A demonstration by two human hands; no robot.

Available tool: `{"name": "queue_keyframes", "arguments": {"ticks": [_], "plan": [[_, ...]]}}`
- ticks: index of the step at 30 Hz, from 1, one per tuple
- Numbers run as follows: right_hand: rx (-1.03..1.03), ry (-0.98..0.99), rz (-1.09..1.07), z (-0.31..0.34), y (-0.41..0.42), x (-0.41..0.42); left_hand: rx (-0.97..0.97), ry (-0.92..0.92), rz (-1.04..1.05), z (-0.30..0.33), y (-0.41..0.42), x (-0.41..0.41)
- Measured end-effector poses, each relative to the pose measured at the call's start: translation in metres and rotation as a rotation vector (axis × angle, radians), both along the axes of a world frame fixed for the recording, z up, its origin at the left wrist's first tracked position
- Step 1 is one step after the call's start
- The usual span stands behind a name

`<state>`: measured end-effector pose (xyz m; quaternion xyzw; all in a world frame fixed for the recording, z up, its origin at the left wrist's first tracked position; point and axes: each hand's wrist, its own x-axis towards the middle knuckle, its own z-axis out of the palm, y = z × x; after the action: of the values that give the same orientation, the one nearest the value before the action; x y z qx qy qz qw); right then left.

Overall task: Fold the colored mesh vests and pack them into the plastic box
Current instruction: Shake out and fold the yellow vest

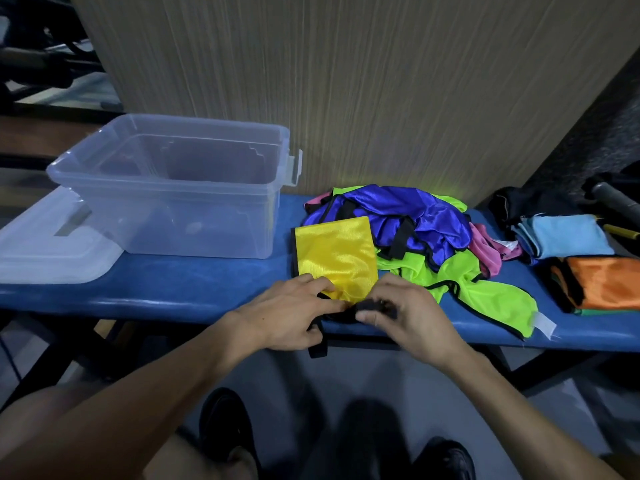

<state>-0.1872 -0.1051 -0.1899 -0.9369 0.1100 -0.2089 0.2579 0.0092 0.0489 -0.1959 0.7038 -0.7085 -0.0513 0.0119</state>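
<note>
The yellow vest (336, 252) lies on the bench (194, 282) beside the empty box (173, 188). Both hands, left (291, 315) and right (405, 315), pinch its black straps; tucking them flat should keep the fold square.

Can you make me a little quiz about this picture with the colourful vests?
1. True or false: the clear plastic box already has folded vests inside.
2. Which vest are both hands working on? A) shiny blue vest B) yellow mesh vest C) neon green mesh vest
3. Fill in: the box's flat translucent lid lies to the ____ of the box, on the blue padded bench.

Key:
1. False; it looks empty.
2. B; the left hand and right hand pinch the vest's black-trimmed near edge.
3. Left.
</note>
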Motion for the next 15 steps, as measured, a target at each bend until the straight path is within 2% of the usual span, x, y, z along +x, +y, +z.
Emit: {"name": "queue_keyframes", "arguments": {"ticks": [2,6,8,10,15], "plan": [[0.088,0.093,-0.076,0.008,-0.011,0.015,0.0,0.006,-0.003,0.001,0.0,0.0],[0.266,0.452,-0.217,0.016,-0.026,0.042,0.012,0.008,-0.001,0.002,-0.001,0.0],[0.311,0.571,-0.282,0.013,-0.03,0.049,0.005,0.01,-0.002,0.003,-0.001,0.0],[0.287,0.564,-0.351,0.01,-0.03,0.053,0.002,0.015,-0.003,0.003,-0.001,0.0],[0.153,0.31,-0.383,0.0,-0.019,0.047,-0.015,0.048,-0.017,-0.002,0.003,0.001]]}}
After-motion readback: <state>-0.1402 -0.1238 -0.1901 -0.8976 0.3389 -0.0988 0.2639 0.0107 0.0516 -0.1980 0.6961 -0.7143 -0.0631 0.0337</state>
